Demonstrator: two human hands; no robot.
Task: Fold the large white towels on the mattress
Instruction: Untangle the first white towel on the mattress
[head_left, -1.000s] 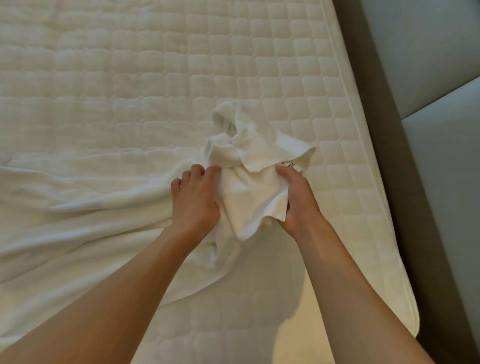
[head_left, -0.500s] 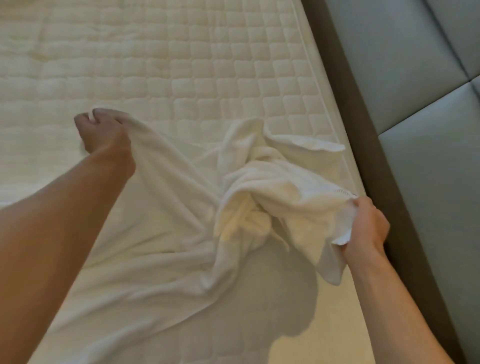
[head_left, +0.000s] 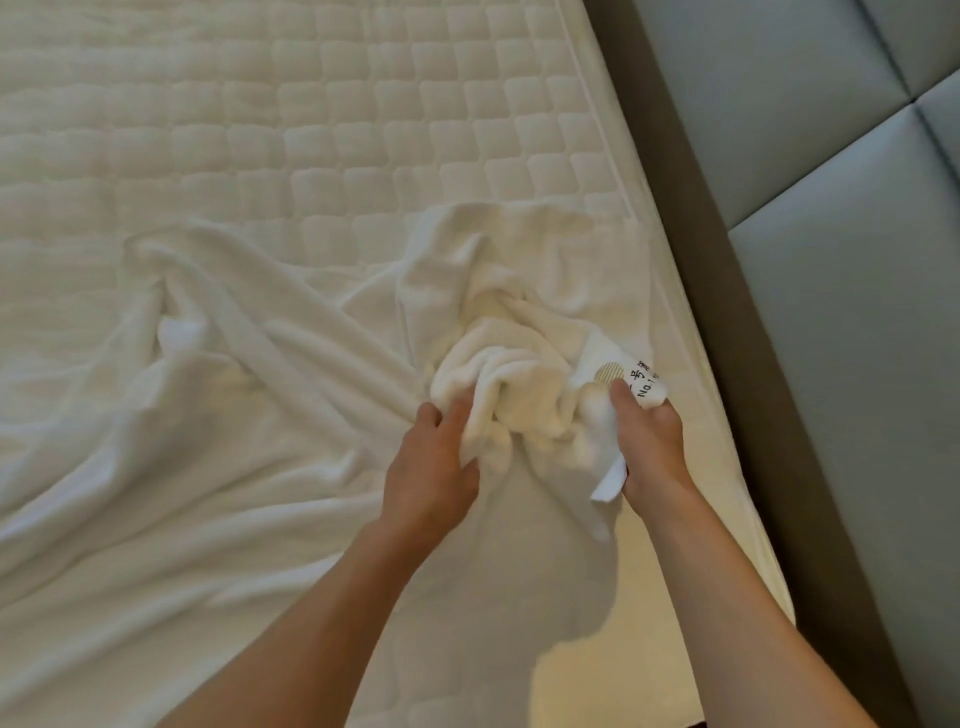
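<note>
Sprawling over the left and middle of the quilted mattress (head_left: 311, 104), the large white towel (head_left: 208, 415) lies crumpled, with long soft ridges running toward a bunch near the mattress's right edge. Towel is cut off at the left and bottom borders, so full size cannot be told. Far half of the mattress is bare padded squares, with open room there.

Left hand (head_left: 431, 467) grips the bunched terry at centre. Its fingers (head_left: 457, 415) are curled into the folds, tips buried in cloth. Cannot tell if the bunch is lifted or resting.

Right hand (head_left: 649, 447) is just beside it, with the bunch between the two. Its thumb pinches a towel corner carrying a white printed label (head_left: 631, 384); the other fingers are hidden under the cloth. Label shows a gold round mark and dark characters. "No.1" is readable, the rest too small. A hemmed strip hangs below this hand.

Bunch sits close to the mattress's piped right seam, little room on that side. Dark bed frame (head_left: 701, 260) runs alongside, then the smooth grey padded headboard (head_left: 831, 312) with stitched panel seams. Both bare forearms are cut off at the bottom.
</note>
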